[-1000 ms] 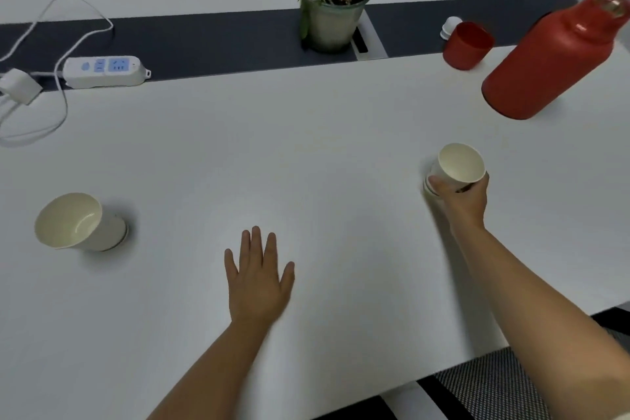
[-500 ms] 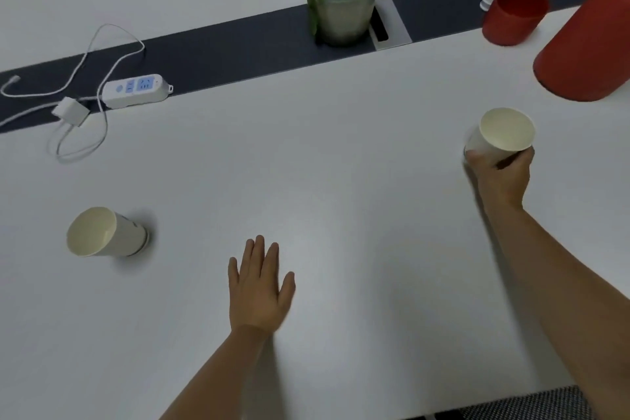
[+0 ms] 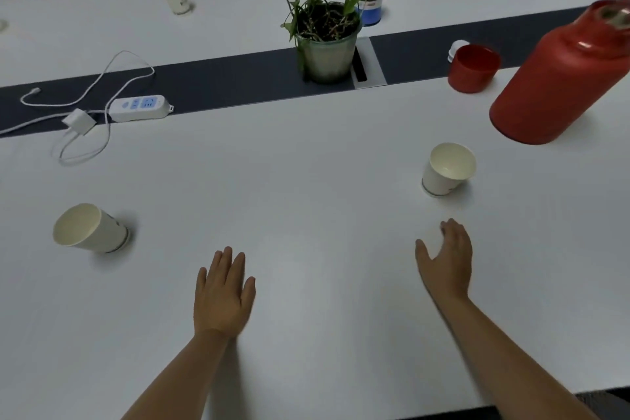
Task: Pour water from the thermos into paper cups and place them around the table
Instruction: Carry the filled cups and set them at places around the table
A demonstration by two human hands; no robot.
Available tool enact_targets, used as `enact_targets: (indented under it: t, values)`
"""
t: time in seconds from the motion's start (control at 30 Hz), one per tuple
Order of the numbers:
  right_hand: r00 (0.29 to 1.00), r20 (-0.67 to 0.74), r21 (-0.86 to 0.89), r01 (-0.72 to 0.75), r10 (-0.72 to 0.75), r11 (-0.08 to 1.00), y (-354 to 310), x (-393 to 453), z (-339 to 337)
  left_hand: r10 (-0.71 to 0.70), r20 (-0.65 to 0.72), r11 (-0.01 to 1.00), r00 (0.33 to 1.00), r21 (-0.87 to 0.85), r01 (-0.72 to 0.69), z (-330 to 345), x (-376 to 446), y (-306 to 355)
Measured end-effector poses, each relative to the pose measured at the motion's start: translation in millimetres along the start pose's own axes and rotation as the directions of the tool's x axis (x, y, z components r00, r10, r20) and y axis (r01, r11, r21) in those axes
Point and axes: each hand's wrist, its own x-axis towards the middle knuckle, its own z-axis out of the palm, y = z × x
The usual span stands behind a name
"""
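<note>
Two paper cups stand on my white worktop (image 3: 306, 160): the left cup (image 3: 89, 229) sits well apart from my left hand (image 3: 223, 293), which lies flat with fingers straight, holding nothing. Further right, my right hand (image 3: 446, 259) hovers released, fingers loosely spread, near but not touching the right cup (image 3: 446, 169). Beyond that cup stands the red thermos (image 3: 559, 78), uncapped, with its red lid cup (image 3: 473, 68) just to its left.
</note>
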Motion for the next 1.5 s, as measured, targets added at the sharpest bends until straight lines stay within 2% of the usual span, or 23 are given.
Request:
enact_targets:
  t: [0.1,0.17,0.23,0.3,0.37,0.4,0.5,0.57,0.63,0.7,0.8,0.87,0.93,0.97,1.07,1.13,1.27,1.4,1.5]
  values:
    - [0.998,0.062,-0.03,0.022,-0.02,0.999,4.9,-13.2,-6.6,-0.079,0.044,0.996,0.996,0.043,0.077,8.0,-18.1,16.7]
    - [0.994,0.105,0.051,-0.015,0.009,0.999,2.0,-24.5,-17.4,-0.107,0.079,0.994,0.991,0.042,0.104,13.7,-35.3,37.2]
    - [0.992,0.117,0.151,-0.067,0.049,0.986,-3.4,-40.6,-36.2,-0.101,0.086,0.991,0.991,-0.083,0.108,12.9,-53.9,62.5]
    - [0.99,0.112,0.255,-0.116,0.09,0.96,-7.7,-61.4,-63.1,-0.073,0.105,0.942,0.992,-0.32,0.103,5.4,-73.9,87.8]
    - [0.988,0.098,0.377,-0.151,0.122,0.914,-6.6,-88.1,-95.4,-0.006,0.174,0.815,0.985,-0.569,0.106,-4.4,-97.5,113.1]
    - [0.988,0.087,0.44,-0.156,0.131,0.884,-2.9,-105.4,-112.8,0.056,0.2,0.765,0.978,-0.638,0.087,-8.7,-111.6,124.4]
    - [0.993,0.01,0.596,-0.103,0.121,0.796,21.6,-174.0,-167.5,0.251,0.24,0.63,0.938,-0.776,0.03,-15.8,-157.6,156.6]
    - [0.976,-0.038,0.673,-0.133,0.213,0.728,47.9,-229.9,-198.0,0.357,0.258,0.558,0.898,-0.83,0.017,-16.5,-193.4,174.5]
    - [0.918,-0.12,0.723,-0.18,0.377,0.667,79.3,-290.1,-220.9,0.461,0.261,0.509,0.848,-0.861,-0.012,-16.0,-230.9,191.9]
    - [0.829,-0.186,0.751,-0.227,0.528,0.62,110.8,-347.4,-235.8,0.6,0.253,0.478,0.759,-0.874,-0.086,-7.7,-265.1,206.7]
    - [0.699,-0.24,0.778,-0.277,0.674,0.564,155.5,-412.0,-255.7,0.771,0.354,0.493,0.529,-0.857,-0.146,14.6,-301.6,246.2]
    - [0.585,-0.279,0.803,-0.293,0.762,0.519,190.8,-437.7,-273.0,0.81,0.433,0.527,0.396,-0.834,-0.166,43.4,-317.1,282.8]
    - [0.474,-0.306,0.827,-0.297,0.826,0.477,232.3,-453.1,-297.8,0.792,0.495,0.572,0.356,-0.806,-0.151,77.2,-337.0,326.6]
    - [0.443,-0.312,0.829,-0.304,0.84,0.469,253.9,-458.7,-313.0,0.777,0.521,0.592,0.353,-0.795,-0.131,94.2,-350.0,347.9]
    - [0.41,-0.281,0.848,-0.318,0.868,0.425,316.0,-471.8,-359.6,0.736,0.591,0.646,0.33,-0.758,-0.083,141.5,-393.5,405.6]
    - [0.403,-0.286,0.846,-0.319,0.869,0.427,354.2,-468.8,-393.5,0.717,0.621,0.675,0.316,-0.732,-0.092,159.6,-421.5,441.2]
    - [0.474,-0.262,0.84,-0.316,0.84,0.441,420.6,-427.4,-450.2,0.715,0.624,0.686,0.314,-0.712,-0.147,186.0,-444.4,503.3]
    - [0.567,-0.259,0.824,-0.293,0.782,0.485,474.2,-353.3,-490.9,0.718,0.59,0.686,0.368,-0.688,-0.236,222.3,-433.0,570.3]
    - [0.595,-0.279,0.796,-0.295,0.754,0.528,514.4,-295.3,-516.6,0.696,0.589,0.705,0.411,-0.668,-0.236,250.6,-416.3,634.6]
